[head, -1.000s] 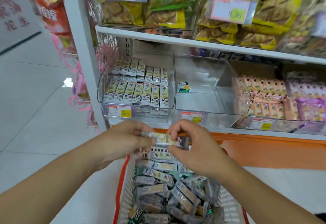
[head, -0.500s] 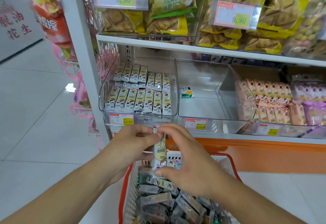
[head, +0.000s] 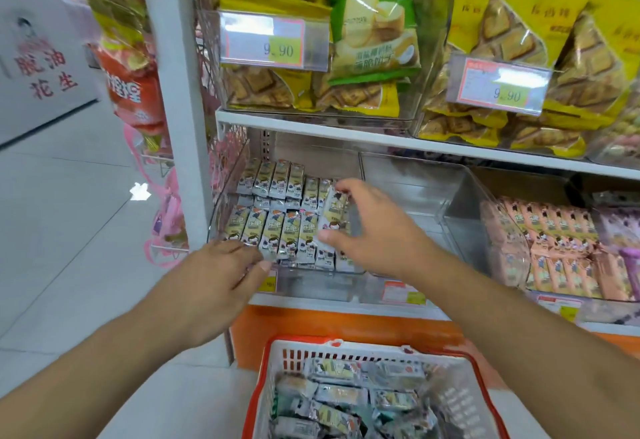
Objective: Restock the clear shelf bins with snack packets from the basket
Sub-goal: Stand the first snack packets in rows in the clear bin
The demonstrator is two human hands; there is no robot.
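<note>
Head cam: we've got our right hand (head: pixel 377 231) inside the left clear bin (head: pixel 228 196) on the lower shelf (head: pixel 346 303), thumb + fingers pinched on one snack packet (head: pixel 334 206), held upright w/ thumb at its bottom end and fingertips at its top. Packet sits at the right end of the rows of same packets (head: pixel 277 220) already standing in that bin, touching or just beside them, can't tell which. Our left hand (head: pixel 221 276) is at the bin's front-left edge, fingers loosely curled, tips against the front wall near the price tag (head: pixel 268 283); nothing visibly in it.

Middle bin (head: pixel 460 196), just right of the first, shows bare clear walls + floor. Next bin to the right holds pink packets (head: pixel 554 248). Upper shelf carries yellow biscuit bags (head: pixel 519 40) and a green bag (head: pixel 374 19), w/ 9.90 tags on the bin fronts.

Basket (head: pixel 287 352), white w/ orange rim, sits below the shelf's front edge at bottom of view, w/ a loose jumble of packets (head: pixel 346 400) in it.
</note>
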